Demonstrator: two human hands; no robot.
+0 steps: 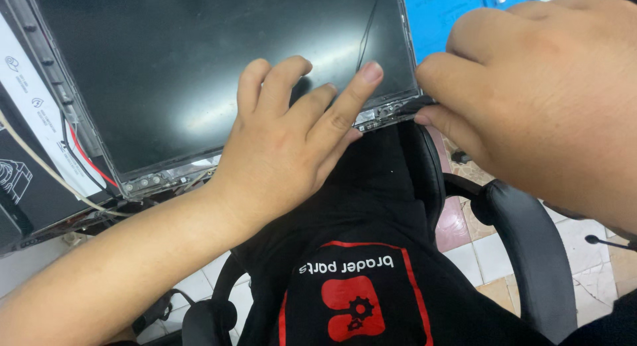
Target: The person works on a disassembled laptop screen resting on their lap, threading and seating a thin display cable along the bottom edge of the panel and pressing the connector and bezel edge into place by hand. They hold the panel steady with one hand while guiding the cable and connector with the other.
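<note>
Screen panel (199,67) lies under left fingers (302,94), right fingers (441,74) at its corner.

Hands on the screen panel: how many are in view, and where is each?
2. The left hand lies flat on the dark screen panel near its lower edge. The right hand pinches at the panel's lower right corner; what its fingers grip is hidden.

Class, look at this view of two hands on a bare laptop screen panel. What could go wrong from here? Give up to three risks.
1. The left hand presses flat on the dark screen panel; pressure might crack or mark it.
2. The right hand pinches at the panel's lower corner; a hard pull could damage that fitting.
3. Loose red and white wires by the frame could snag.
</note>
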